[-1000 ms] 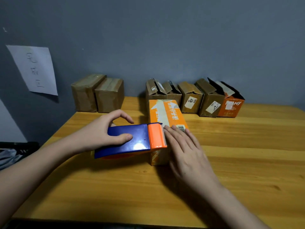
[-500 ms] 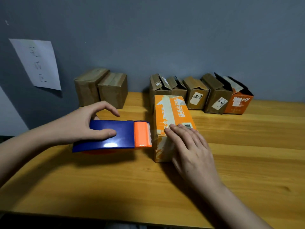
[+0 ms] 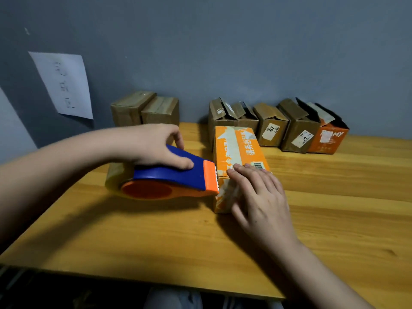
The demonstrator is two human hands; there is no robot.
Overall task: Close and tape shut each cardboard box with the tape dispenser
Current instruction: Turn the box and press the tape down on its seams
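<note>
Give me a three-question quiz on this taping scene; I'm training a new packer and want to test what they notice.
1. True or false: the left hand grips the tape dispenser.
2. What does the right hand rest on? A) a brown box B) the orange box in front C) the wall paper
3. Where are the two closed brown boxes: left or right of the open-flapped row?

Key: 1 true; 2 B; 3 left.
</note>
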